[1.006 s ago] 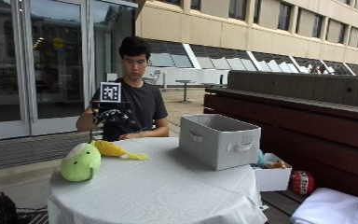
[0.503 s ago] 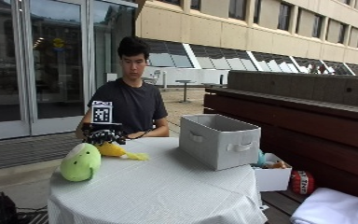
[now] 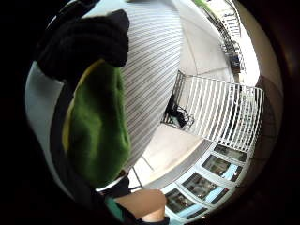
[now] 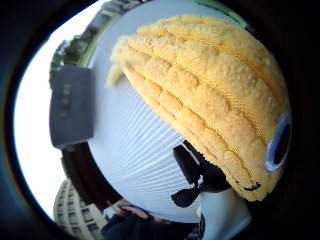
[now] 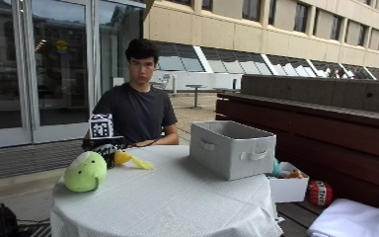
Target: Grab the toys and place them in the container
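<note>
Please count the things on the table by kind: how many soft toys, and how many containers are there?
Soft toys: 2, the green plush toy and the yellow plush toy under the gloved right hand.
Containers: 1, the grey fabric bin.
Total: 3.

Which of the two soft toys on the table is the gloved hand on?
The yellow toy: the right hand rests on it, while the green toy lies untouched beside it.
</note>
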Action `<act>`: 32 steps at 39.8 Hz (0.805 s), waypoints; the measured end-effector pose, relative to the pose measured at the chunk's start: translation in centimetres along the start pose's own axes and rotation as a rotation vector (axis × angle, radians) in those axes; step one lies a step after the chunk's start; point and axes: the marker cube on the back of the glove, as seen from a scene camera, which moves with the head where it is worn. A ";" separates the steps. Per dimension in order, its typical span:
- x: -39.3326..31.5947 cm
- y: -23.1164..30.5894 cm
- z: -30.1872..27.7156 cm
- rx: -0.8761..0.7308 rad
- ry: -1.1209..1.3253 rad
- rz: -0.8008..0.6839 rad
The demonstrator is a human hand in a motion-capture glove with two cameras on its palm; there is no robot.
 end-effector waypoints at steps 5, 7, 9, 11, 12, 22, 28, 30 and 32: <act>-0.6 2.9 -1.2 -0.126 0.005 0.086; -0.7 2.9 -1.6 -0.089 0.013 0.103; -0.7 2.5 -1.9 -0.033 0.010 0.089; -0.4 2.2 -2.1 0.023 -0.004 0.032; -0.2 2.3 -2.2 0.035 -0.012 0.009; 0.7 1.9 -3.8 -0.010 -0.044 0.004; 0.3 1.4 -4.9 -0.133 -0.027 0.076; 0.1 0.5 -5.5 -0.124 -0.032 0.072; -0.2 -0.5 -6.4 -0.107 -0.037 0.039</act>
